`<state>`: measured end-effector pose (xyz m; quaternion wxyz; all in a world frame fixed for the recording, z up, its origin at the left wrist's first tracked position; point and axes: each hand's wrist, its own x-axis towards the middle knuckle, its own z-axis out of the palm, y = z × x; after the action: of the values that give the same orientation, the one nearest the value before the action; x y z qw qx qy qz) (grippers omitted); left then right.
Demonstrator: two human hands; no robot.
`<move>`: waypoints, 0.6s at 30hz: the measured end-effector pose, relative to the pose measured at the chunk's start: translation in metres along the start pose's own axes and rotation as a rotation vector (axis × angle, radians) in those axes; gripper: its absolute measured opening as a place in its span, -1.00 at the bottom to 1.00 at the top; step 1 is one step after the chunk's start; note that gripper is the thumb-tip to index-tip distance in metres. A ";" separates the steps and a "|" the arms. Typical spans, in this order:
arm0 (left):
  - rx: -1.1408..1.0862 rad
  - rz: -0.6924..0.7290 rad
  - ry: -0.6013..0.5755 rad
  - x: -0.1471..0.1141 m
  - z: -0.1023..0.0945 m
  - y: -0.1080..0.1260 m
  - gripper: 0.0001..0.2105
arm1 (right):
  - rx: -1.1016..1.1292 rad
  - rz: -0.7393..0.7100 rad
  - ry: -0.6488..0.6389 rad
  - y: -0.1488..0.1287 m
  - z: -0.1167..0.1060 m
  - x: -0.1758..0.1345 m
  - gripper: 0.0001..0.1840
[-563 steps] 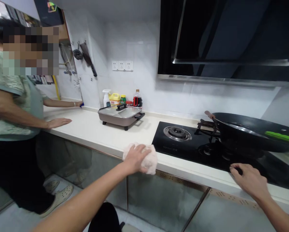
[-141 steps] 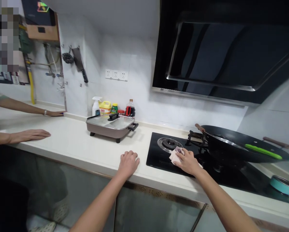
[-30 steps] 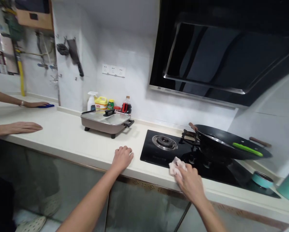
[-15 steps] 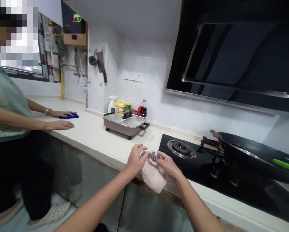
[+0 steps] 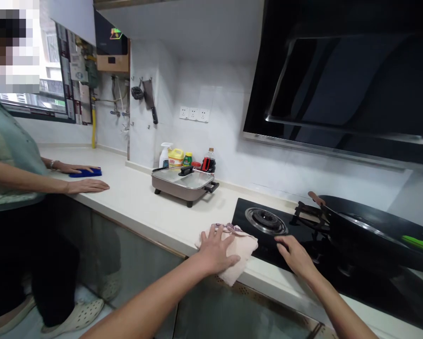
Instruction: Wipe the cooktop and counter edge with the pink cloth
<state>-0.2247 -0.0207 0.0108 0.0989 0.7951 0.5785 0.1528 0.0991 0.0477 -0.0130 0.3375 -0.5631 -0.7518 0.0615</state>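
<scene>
My left hand (image 5: 216, 254) lies with spread fingers on a pale pink cloth (image 5: 245, 249) that has a purple pattern along its far edge. The cloth rests on the counter beside the stove, its near corner hanging over the front edge. Apart from the cloth, to its right, my right hand (image 5: 296, 256) is over the near part of the black gas stove (image 5: 268, 247). Its thumb is away from the bent fingers, and nothing shows in it.
On the white counter (image 5: 141, 202) stands a lidded electric pan (image 5: 179, 186), with bottles (image 5: 186, 159) behind it. A large wok (image 5: 367, 235) sits on the right burner. At the left, a person (image 5: 12, 155) has one hand on a blue cloth (image 5: 86, 173).
Both hands were gripping the bunched cloth; now it lies spread more flat under my left hand. My right hand has let go and moved right. The other person's blue cloth has shifted left.
</scene>
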 end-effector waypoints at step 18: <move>0.022 -0.081 -0.204 0.148 0.007 -0.010 -0.11 | -0.446 -0.142 -0.146 0.050 0.018 -0.081 -0.23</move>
<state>-0.1891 0.1235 0.0202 0.1548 0.7835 0.5988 0.0604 0.1404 -0.0007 -0.0860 0.1530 -0.5637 -0.8067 -0.0895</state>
